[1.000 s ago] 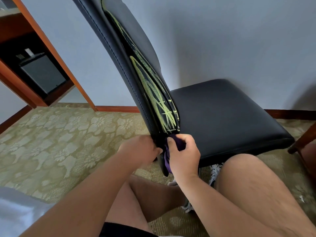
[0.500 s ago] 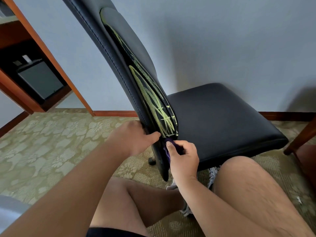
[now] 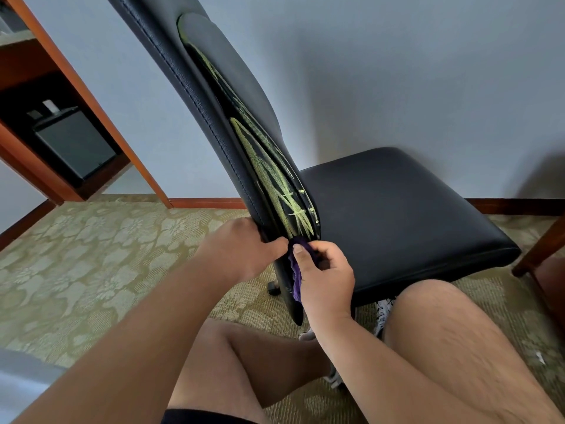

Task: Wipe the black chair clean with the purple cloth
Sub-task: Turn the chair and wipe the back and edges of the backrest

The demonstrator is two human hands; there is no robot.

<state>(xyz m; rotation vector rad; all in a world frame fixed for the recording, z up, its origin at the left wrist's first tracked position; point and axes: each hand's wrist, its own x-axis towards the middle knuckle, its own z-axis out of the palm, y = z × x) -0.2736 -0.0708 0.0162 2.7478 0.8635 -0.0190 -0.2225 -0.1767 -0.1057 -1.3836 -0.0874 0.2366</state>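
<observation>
Both hands stay put: left hand [image 3: 241, 249] grips black chair [image 3: 397, 209] backrest edge, right hand [image 3: 328, 280] pinches purple cloth [image 3: 296, 276] below yellow marks [image 3: 269, 179].

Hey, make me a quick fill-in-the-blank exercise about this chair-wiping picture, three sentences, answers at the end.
The right hand pinches a ____ cloth.
The left hand grips the backrest of the ____ chair.
Yellow-green scribbles mark the backrest but not the ____.
Missing words: purple, black, seat.

Pale wall [image 3: 412, 71], floral carpet [image 3: 91, 270], wooden cabinet [image 3: 39, 75] at left.
</observation>
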